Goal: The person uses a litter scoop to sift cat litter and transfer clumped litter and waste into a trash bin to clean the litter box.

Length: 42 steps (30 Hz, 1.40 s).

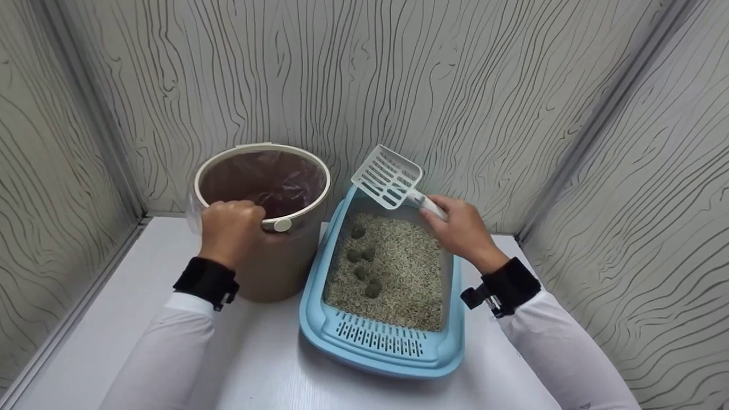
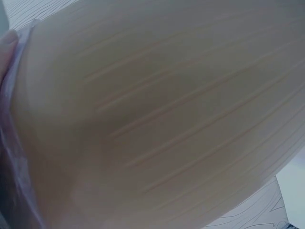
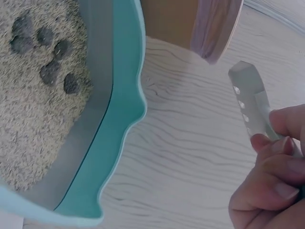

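My left hand (image 1: 230, 228) grips the near rim of a brown trash bin (image 1: 273, 267), fingers curled over its cream edge. A thin plastic liner (image 1: 290, 177) covers the bin's inside. In the left wrist view the bin's ribbed wall (image 2: 157, 119) fills most of the picture. My right hand (image 1: 458, 228) holds a white litter scoop (image 1: 414, 197) by its handle, with the slotted head raised over the far end of a blue litter box (image 1: 312, 307). No clump shows on the scoop. Several dark round clumps (image 1: 372, 288) lie on the pale litter (image 1: 407, 267), toward the box's left side.
Bin and litter box stand side by side on a white table (image 1: 256, 359). Behind them rises a wood-grain patterned wall (image 1: 319, 74), with similar panels at left and right. A slotted step (image 1: 379, 339) forms the box's near end.
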### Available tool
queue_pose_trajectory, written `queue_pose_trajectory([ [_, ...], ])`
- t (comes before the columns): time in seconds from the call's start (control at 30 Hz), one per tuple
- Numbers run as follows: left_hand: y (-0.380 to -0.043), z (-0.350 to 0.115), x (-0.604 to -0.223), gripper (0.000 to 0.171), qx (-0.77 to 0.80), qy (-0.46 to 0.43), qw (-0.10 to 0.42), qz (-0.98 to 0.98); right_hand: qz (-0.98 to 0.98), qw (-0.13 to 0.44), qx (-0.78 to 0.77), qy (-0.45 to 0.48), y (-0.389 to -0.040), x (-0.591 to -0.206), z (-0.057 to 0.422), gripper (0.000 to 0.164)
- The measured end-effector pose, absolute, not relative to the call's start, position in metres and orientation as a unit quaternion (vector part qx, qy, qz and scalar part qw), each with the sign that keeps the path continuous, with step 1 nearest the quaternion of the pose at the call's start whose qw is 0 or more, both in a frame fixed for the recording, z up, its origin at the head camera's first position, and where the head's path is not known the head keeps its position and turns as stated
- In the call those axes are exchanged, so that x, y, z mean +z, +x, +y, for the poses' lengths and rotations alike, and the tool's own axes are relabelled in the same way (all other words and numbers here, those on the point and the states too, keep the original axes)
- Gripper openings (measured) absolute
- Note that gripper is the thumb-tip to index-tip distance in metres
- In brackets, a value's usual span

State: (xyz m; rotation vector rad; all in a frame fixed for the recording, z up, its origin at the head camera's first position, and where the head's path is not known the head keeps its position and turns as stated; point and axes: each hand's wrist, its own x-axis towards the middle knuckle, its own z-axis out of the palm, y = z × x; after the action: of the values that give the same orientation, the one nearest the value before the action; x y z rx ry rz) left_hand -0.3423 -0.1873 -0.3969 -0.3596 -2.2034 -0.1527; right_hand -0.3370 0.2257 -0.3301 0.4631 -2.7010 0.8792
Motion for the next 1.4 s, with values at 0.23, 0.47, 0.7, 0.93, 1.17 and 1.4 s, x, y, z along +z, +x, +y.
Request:
queue_pose_trajectory([
  [0.23,-0.34,-0.186,-0.395,0.07,-0.071,-0.136,0.416,-0.896,-0.955,0.087,0.232,0.16,-0.333,-0.343,0.25,0.02],
  [0.47,-0.342,-0.187,-0.397,0.067,-0.062,-0.144,0.43,-0.889,-0.979,0.034,0.151,0.132,-0.334,-0.355,0.251,0.029],
  [0.7,-0.341,-0.187,-0.398,0.064,-0.055,-0.138,0.435,-0.888,-0.988,-0.024,0.092,0.121,-0.34,-0.37,0.244,0.043],
  [0.93,-0.34,-0.185,-0.394,0.07,-0.058,-0.127,0.403,-0.904,-0.989,-0.081,0.056,0.111,-0.35,-0.383,0.231,0.03],
  [1.17,-0.339,-0.185,-0.393,0.073,-0.061,-0.119,0.396,-0.909,-0.986,-0.117,0.027,0.117,-0.364,-0.39,0.216,0.033],
  [1.4,-0.339,-0.185,-0.395,0.068,-0.066,-0.128,0.412,-0.9,-0.983,-0.143,0.01,0.116,-0.379,-0.398,0.209,0.029],
])
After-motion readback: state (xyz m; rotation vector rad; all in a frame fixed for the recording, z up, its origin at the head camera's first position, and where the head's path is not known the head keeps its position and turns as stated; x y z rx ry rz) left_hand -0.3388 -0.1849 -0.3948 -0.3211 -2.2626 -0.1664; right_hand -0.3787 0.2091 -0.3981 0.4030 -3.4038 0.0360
